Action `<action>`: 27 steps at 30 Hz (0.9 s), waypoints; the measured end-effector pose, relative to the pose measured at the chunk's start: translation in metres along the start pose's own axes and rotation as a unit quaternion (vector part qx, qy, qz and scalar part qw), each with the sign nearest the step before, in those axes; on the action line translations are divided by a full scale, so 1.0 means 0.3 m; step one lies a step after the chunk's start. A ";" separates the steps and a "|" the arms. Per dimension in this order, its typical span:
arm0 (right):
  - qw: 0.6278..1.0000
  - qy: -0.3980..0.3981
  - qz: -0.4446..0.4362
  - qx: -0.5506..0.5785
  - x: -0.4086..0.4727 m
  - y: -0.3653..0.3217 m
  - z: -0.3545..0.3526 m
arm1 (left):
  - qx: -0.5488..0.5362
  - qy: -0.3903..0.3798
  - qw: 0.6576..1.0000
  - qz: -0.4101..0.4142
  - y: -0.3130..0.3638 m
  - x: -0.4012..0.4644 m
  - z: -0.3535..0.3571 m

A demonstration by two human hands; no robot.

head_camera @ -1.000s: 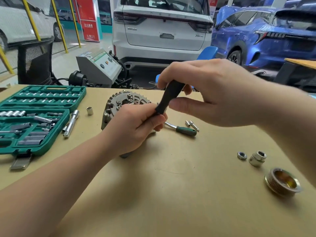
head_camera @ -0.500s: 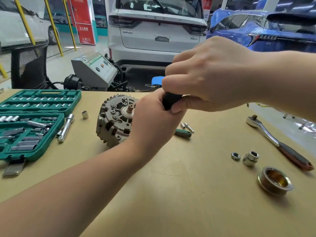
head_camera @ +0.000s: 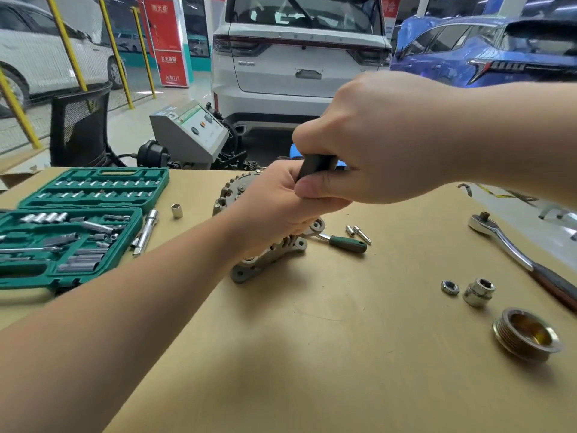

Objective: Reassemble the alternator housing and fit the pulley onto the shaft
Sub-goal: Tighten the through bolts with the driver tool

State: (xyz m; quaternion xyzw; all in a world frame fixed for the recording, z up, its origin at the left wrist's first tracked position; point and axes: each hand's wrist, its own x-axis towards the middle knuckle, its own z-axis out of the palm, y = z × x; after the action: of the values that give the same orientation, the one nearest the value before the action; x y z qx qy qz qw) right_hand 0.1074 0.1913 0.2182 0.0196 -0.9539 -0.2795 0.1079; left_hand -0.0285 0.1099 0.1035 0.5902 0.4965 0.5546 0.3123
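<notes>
The grey alternator housing (head_camera: 265, 260) stands on edge at the middle of the table, mostly hidden behind my left hand (head_camera: 278, 204), which grips it from the near side. My right hand (head_camera: 374, 135) is above it, fingers curled round the black handle (head_camera: 315, 165) of a driver tool that points down into the housing; its tip is hidden. The brass-coloured grooved pulley (head_camera: 526, 335) lies on the table at the right. A nut (head_camera: 450, 288) and a chrome socket (head_camera: 478, 292) lie just beyond the pulley.
An open green socket set case (head_camera: 71, 226) sits at the left, with an extension bar (head_camera: 145, 232) and a loose socket (head_camera: 176, 210) beside it. A small green-handled ratchet (head_camera: 343, 242) and two bits (head_camera: 357, 232) lie behind the housing. A large ratchet (head_camera: 524, 260) lies at the right edge.
The housing has been tipped further onto its edge, so its face is now hidden behind my left hand. My right hand stays on the black handle above it.
</notes>
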 end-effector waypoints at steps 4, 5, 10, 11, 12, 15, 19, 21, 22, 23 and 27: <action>0.976 0.050 0.066 0.202 -0.038 -0.002 0.058 | 0.053 -0.084 0.995 0.015 -0.001 -0.008 -0.128; 0.956 0.079 0.082 0.270 -0.051 -0.010 0.084 | 0.045 -0.071 0.996 0.029 -0.006 -0.012 -0.180; 0.808 0.193 0.119 0.544 -0.071 -0.123 0.224 | 0.280 0.151 0.948 0.019 -0.082 0.033 -0.363; 0.771 0.209 0.113 0.591 -0.066 -0.150 0.244 | 0.318 0.141 0.937 -0.019 -0.105 0.048 -0.371; 0.744 0.221 0.101 0.622 -0.060 -0.173 0.260 | 0.343 0.118 0.930 -0.058 -0.125 0.058 -0.368; 0.745 0.255 0.091 0.609 -0.047 -0.211 0.288 | 0.291 0.083 0.943 -0.140 -0.181 0.080 -0.360; 0.734 0.346 0.148 0.565 -0.046 -0.245 0.322 | 0.111 0.120 0.969 -0.183 -0.222 0.091 -0.383; 0.716 0.391 0.188 0.547 -0.046 -0.274 0.338 | 0.082 0.132 0.968 -0.195 -0.227 0.093 -0.383; 0.707 0.408 0.207 0.539 -0.045 -0.289 0.344 | 0.069 0.137 0.968 -0.200 -0.231 0.097 -0.381; 0.701 0.422 0.222 0.531 -0.044 -0.303 0.349 | 0.059 0.141 0.967 -0.205 -0.233 0.100 -0.379; 0.682 0.434 0.244 0.536 -0.042 -0.338 0.343 | 0.048 0.145 0.968 -0.201 -0.237 0.098 -0.382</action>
State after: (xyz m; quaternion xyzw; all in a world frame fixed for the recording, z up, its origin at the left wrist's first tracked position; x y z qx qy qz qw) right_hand 0.0950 0.1615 0.0768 -0.0400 -0.7582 0.3550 0.5454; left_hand -0.1593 0.1387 0.0701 0.4057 0.6711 0.5358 0.3129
